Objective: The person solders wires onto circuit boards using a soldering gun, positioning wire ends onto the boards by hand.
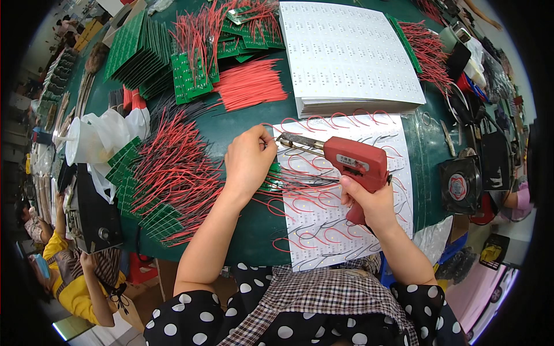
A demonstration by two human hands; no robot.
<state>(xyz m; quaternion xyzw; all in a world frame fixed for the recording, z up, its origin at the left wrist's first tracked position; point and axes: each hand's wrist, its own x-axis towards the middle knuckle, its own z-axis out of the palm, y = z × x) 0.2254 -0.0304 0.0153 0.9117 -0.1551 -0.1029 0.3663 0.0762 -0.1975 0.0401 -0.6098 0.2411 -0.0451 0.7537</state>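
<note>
Right hand (375, 207): my fingers are wrapped around the handle of a red plastic soldering gun (360, 158), whose metal barrel points left.
Gun tip: over the far left corner of a flat white printed sheet (309, 245), just beside my other hand.
Left hand (245, 164): its fingers bend inward next to the tip; I cannot tell whether they grip anything.
White sheet: in front of me on the dark green surface (430, 196), with thin red and black wires curving up from it in rows.
Under my left wrist: a small green circuit board (273, 176), partly hidden, and wires stretching right from it.
Left: a heap of red and black wires (179, 170) spread across green boards.
Far: a thick stack of white printed sheets (352, 55), with a flat bundle of red wires (251, 86) to its left.
Right: a black square-framed fan (460, 185).
</note>
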